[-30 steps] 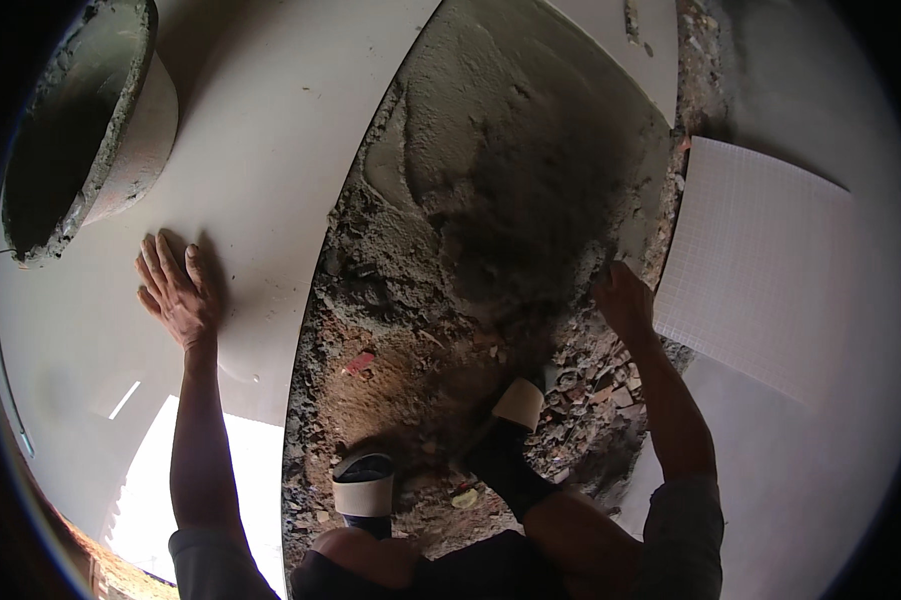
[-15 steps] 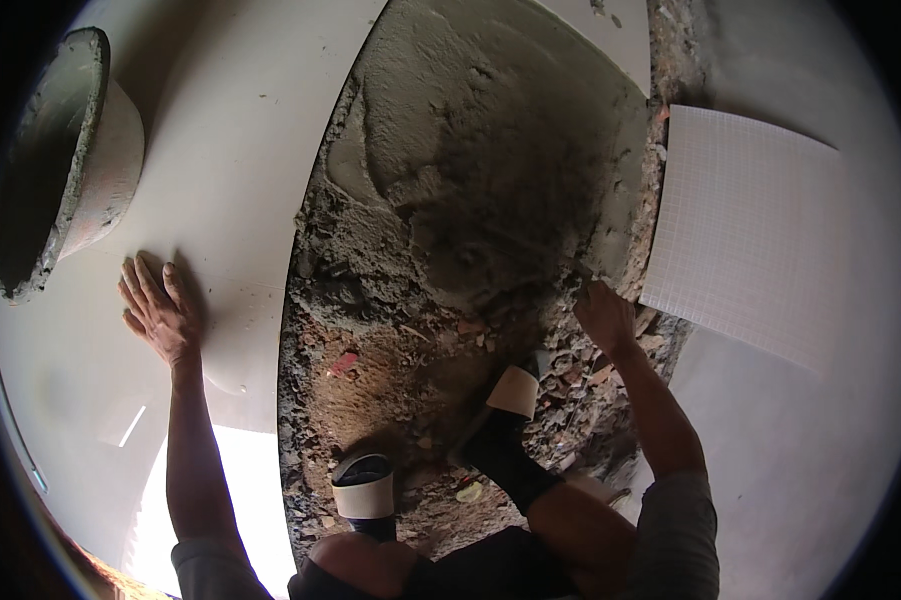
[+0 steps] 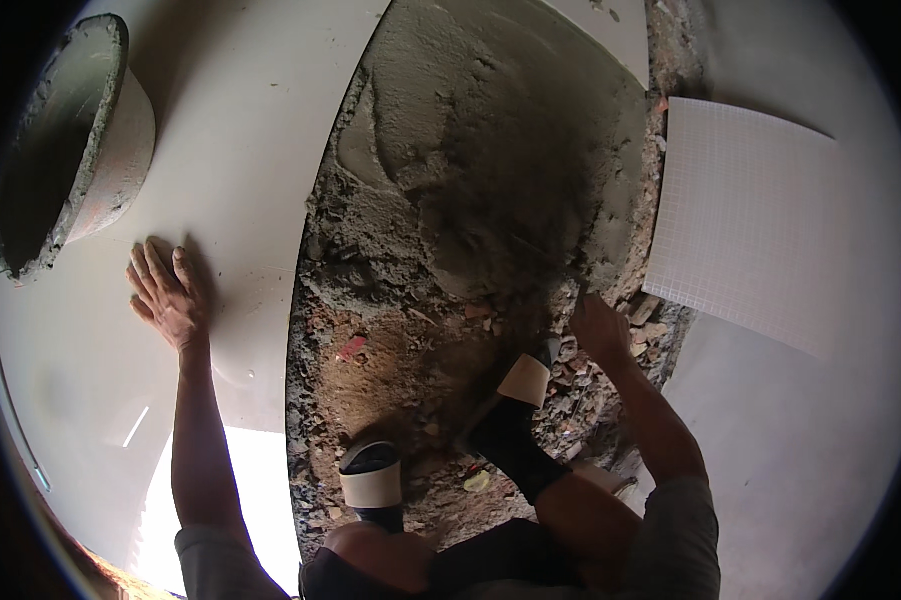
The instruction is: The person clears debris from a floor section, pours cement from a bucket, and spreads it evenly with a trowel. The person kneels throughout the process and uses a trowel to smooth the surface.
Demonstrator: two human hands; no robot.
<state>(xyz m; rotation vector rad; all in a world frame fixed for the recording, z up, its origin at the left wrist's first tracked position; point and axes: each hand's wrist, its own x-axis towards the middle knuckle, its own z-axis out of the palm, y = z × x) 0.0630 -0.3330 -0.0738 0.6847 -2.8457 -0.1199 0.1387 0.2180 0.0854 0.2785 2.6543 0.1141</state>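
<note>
My left hand [image 3: 170, 300] lies flat on the large pale floor tiles [image 3: 240, 170], fingers spread, holding nothing. My right hand [image 3: 602, 330] is closed in a fist at the lower right edge of the wet grey mortar [image 3: 510, 110]. Something dark and thin seems to stick out ahead of its fingers, but shadow hides what it is. The mortar is smoothed at the far end and rough and lumpy nearer to me. Closer still, broken rubble and brown soil [image 3: 370, 360] lie bare around my feet.
A mortar-crusted tub [image 3: 120, 150] stands on the tiles at the far left. On the right, a pale sheet with a fine grid pattern [image 3: 740, 220] lies on the grey floor beside a strip of rubble. My slippered feet [image 3: 370, 485] stand in the soil.
The whole view has shifted slightly. My right hand has turned a little and stays closed at the mortar's edge. My left hand keeps its place on the tile.
</note>
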